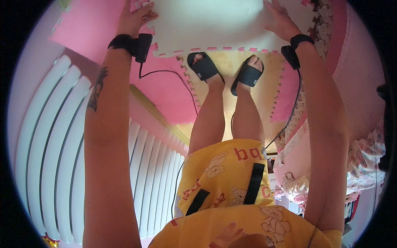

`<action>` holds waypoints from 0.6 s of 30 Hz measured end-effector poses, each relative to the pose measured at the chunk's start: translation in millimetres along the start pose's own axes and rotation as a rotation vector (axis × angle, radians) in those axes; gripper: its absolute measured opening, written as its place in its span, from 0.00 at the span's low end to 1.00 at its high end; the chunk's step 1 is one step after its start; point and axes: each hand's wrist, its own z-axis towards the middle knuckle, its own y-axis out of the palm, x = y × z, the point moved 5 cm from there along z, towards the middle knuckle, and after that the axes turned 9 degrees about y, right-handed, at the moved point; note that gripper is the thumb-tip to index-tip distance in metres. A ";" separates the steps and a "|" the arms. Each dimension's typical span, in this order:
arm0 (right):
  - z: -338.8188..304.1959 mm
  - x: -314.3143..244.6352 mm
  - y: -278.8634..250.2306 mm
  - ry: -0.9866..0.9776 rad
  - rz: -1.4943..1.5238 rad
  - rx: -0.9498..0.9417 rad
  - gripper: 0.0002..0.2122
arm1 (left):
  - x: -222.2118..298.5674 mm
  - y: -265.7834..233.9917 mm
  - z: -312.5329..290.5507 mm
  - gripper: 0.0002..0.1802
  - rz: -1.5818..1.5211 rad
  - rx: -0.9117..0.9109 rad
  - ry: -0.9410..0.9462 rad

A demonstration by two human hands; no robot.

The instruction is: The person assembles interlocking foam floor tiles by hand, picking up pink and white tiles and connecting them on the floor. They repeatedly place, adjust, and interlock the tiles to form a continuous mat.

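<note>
A large white foam mat [211, 29] with jigsaw-toothed edges spreads across the top of the view, in front of my feet. At its left edge is my left hand [135, 18], fingers apart, the upper part cut off by the frame. My right hand [283, 21] is over the right part of the mat with its fingers spread. Whether either hand presses on the mat or hovers just above it, I cannot tell. Black straps with small boxes and cables circle both wrists.
Pink foam mats [163, 89] lie on both sides of a strip of wood-look floor [223, 62]. My feet in black slides [203, 68] stand by the white mat's near edge. A white radiator [45, 144] lines the left; pink bedding [291, 159] is at right. Cables [165, 71] trail from both wrists.
</note>
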 end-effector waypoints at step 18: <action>-60.7 -119.4 -5.6 -0.282 -0.093 0.230 0.36 | 119.1 -141.8 31.5 0.34 1.654 -0.126 0.369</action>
